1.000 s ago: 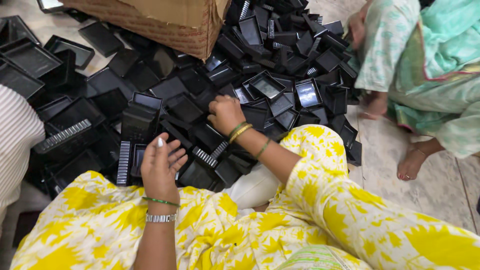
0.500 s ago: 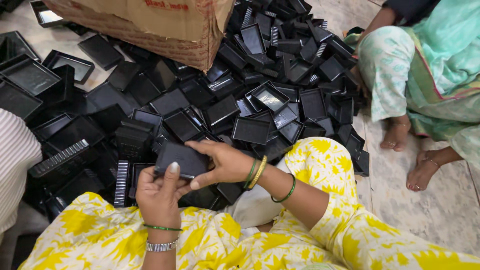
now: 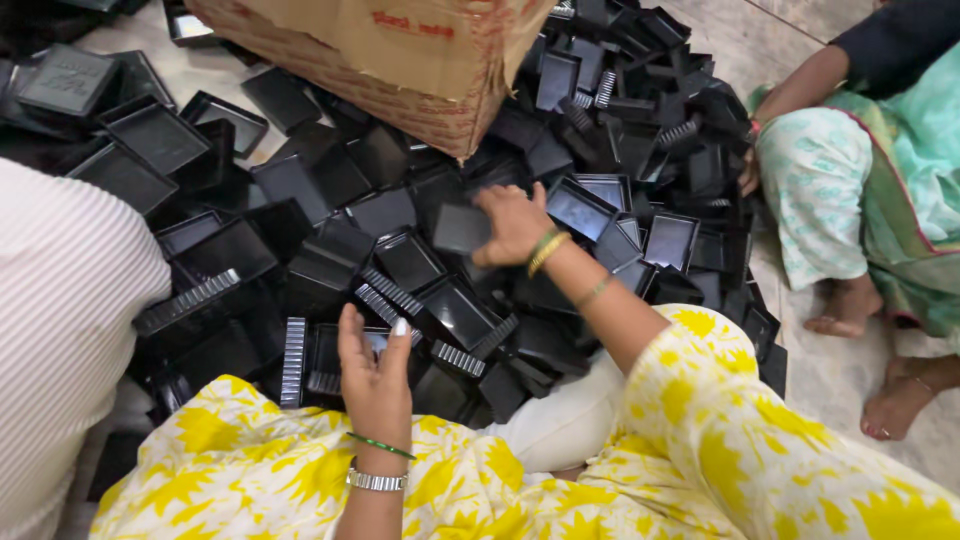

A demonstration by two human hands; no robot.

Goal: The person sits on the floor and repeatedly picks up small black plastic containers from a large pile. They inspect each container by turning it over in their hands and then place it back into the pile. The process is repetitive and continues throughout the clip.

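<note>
A big heap of black square plastic trays [image 3: 400, 250] covers the floor in front of me. My right hand [image 3: 512, 226] reaches into the heap and grips one small black tray [image 3: 461, 229] by its edge. My left hand [image 3: 375, 372] hovers low near my lap, fingers up and apart, holding nothing, just in front of a ribbed tray stack [image 3: 318, 362]. I wear yellow-and-white patterned clothes, with bangles on both wrists.
A torn brown cardboard box [image 3: 400, 50] lies on the heap at the top. A person in green and white clothes [image 3: 850, 190] sits at the right with bare feet on the floor. Another person's white ribbed sleeve [image 3: 60, 330] fills the left edge.
My right hand has left my left hand and stretched forward into the heap, closing on a tray. My left hand, which shared a tray with it before, now stands free.
</note>
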